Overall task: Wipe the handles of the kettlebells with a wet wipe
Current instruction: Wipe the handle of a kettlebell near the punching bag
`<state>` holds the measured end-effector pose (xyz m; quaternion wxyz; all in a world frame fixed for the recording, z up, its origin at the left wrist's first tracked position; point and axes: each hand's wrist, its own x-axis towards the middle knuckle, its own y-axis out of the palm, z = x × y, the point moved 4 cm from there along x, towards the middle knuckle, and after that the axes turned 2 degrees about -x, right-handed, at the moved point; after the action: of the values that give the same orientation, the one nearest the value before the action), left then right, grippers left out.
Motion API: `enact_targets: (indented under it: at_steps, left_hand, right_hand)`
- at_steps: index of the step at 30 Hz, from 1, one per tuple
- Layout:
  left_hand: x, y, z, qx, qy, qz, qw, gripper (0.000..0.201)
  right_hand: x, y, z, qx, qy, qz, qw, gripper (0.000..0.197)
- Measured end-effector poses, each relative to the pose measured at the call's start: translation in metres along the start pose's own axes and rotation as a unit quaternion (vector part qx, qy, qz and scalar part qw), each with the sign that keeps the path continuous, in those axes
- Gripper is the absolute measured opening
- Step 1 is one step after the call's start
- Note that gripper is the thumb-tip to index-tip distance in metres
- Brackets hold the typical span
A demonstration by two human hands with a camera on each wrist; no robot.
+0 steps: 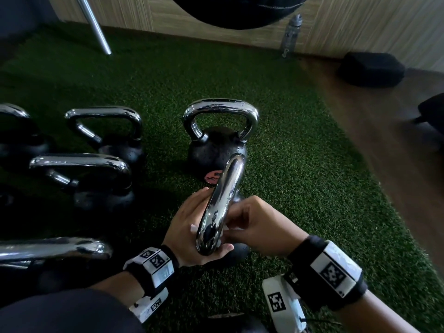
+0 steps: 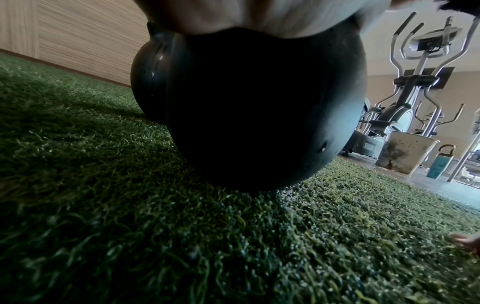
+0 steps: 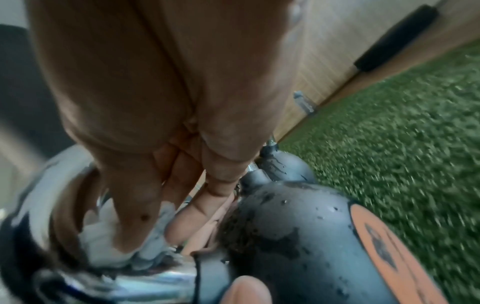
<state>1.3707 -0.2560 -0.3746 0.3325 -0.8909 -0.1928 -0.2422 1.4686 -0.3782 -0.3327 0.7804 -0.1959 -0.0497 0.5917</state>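
Observation:
A kettlebell stands on the green turf (image 1: 300, 164) just in front of me, its chrome handle (image 1: 222, 200) pointing up at the head camera. My left hand (image 1: 187, 224) holds the handle from the left, thumb hooked under its near bend. My right hand (image 1: 254, 222) pinches a white wet wipe (image 1: 227, 228) against the handle's right side. In the right wrist view my fingers press the crumpled wipe (image 3: 103, 240) onto the chrome (image 3: 62, 185), above the wet grey body with an orange label (image 3: 389, 257). The left wrist view is mostly filled by the dark body (image 2: 259, 113).
Several more kettlebells stand on the turf: one straight behind (image 1: 216, 150), others at left (image 1: 108, 131), (image 1: 84, 179), (image 1: 48, 248). A water bottle (image 1: 290, 37) and a black pad (image 1: 370, 68) sit by the wall. Wooden floor (image 1: 384, 140) lies right, with an elliptical machine (image 2: 415, 82) beyond.

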Motion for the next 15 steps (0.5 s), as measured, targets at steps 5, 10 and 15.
enact_targets:
  at_steps: [5,10,15]
  left_hand:
    - [-0.001,0.003,0.010,0.004,-0.044,0.041,0.998,0.089]
    - [0.003,-0.001,0.000,-0.020,-0.007,0.016,1.000,0.088]
    - [0.002,0.001,0.000,-0.011,0.026,0.005,1.000,0.095]
  right_hand:
    - [-0.008,0.008,-0.001,0.308,0.029,0.031,0.950,0.027]
    - [-0.001,0.009,-0.017,0.517,0.042,-0.054,0.853,0.038]
    - [-0.002,0.019,-0.017,0.541,0.050,-0.050,0.838,0.044]
